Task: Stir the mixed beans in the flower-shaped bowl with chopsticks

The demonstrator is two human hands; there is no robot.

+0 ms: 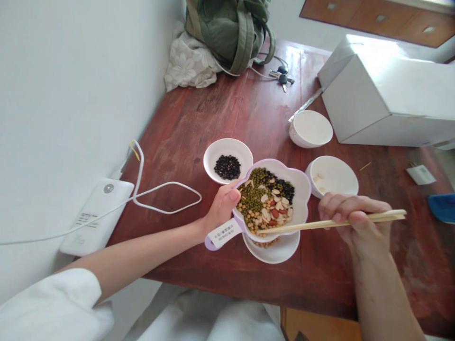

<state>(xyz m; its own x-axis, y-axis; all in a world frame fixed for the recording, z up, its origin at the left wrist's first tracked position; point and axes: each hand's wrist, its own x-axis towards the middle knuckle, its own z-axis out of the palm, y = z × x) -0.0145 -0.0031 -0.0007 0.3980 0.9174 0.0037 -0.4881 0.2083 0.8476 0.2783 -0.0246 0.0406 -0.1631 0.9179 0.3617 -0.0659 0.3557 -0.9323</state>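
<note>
My left hand [224, 204] grips the rim of a flower-shaped white bowl [301, 187] with a lilac edge and a labelled handle tab. Inside it lie mixed green beans [253, 198], black beans [285, 189], yellow soybeans, pale nut pieces and a few reddish nuts. My right hand [359, 218] is closed around a pair of chopsticks [309, 225], whose tips reach the soybeans at the bowl's near edge. Under that edge sits a small white bowl [273, 255] with soybeans, partly hidden. Just left and behind, another white bowl [213, 154] contains black beans.
Two more white bowls [313, 128] stand at the right, the nearer bowl [336, 173] with a few pale bits. A large white box [359, 99], keys [282, 78], a green bag [227, 35], a charger [421, 174] and a corded power bank [97, 215] surround them.
</note>
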